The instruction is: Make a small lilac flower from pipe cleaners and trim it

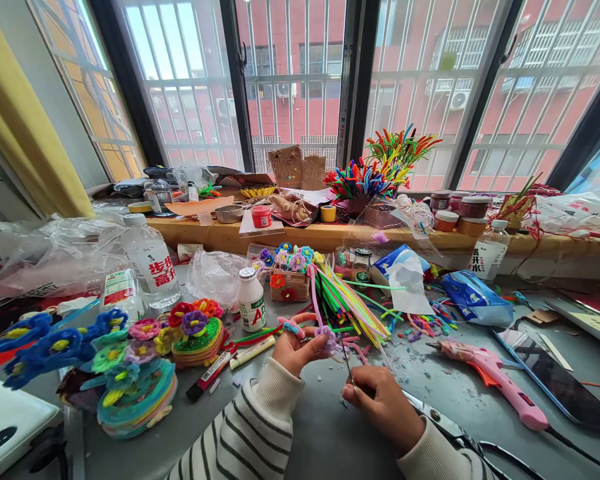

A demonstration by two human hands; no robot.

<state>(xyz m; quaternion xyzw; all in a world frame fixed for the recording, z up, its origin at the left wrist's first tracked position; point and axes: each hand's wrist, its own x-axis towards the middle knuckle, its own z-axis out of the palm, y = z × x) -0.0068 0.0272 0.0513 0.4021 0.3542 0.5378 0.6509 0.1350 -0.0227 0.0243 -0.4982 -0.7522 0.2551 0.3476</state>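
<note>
We find the left hand (294,350) pinching a purple flower (326,337) above the desk (430,387), the right hand (385,403) gripping a thin wire (347,363); we advise steady, snug threading beneath the bloom.

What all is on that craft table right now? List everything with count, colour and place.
pipe-cleaner flower: one, lilac, held over the table centre
thin tool: one, dark, centre, kind unclear
loose pipe cleaners: many, mixed colours, centre
flower coasters: a pile, mixed colours, left
small bottle: one, white, centre left
water bottle: one, clear, left
flower basket: one, brown, centre back
glue gun: one, pink, right
scissors: one pair, grey, lower right
phone: one, dark, right
jars: several, brownish, sill right
left hand: holds the flower
right hand: pinches the thin tool
</note>
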